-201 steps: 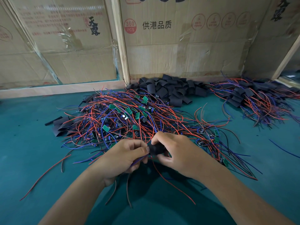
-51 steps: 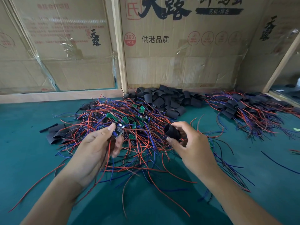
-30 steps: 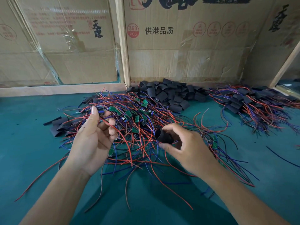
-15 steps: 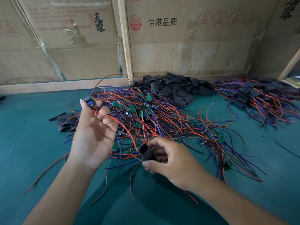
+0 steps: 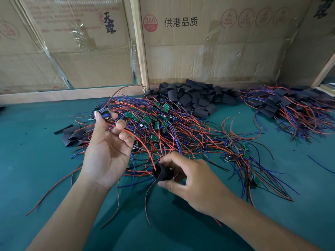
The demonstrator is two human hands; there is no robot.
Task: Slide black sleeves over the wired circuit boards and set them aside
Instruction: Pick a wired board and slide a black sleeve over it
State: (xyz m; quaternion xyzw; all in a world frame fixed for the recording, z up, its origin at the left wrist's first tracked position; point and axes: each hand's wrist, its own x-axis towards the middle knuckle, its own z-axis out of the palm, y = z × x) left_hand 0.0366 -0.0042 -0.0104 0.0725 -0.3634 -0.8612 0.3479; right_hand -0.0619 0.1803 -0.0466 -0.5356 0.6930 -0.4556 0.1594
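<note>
My left hand (image 5: 108, 151) is raised palm-up and pinches a small wired circuit board (image 5: 104, 113) between thumb and fingertips. Its red wire (image 5: 143, 144) curves down to the mouth of a black sleeve (image 5: 163, 173). My right hand (image 5: 192, 180) grips that sleeve low over the green table, with the sleeve's opening toward the wire end. A big pile of bare wired boards (image 5: 172, 127) lies just behind both hands. Loose black sleeves (image 5: 192, 98) are heaped against the cardboard wall.
A heap of sleeved boards with red and blue wires (image 5: 290, 109) lies at the right. A few flat black sleeves (image 5: 72, 133) sit left of the main pile. Cardboard boxes (image 5: 199, 42) and a wooden post (image 5: 139, 42) close off the back. Stray wires (image 5: 50, 191) trail toward me.
My left hand has kept the board lifted while my right hand has brought the sleeve down and left, so the red wire's end now meets the sleeve's mouth.
</note>
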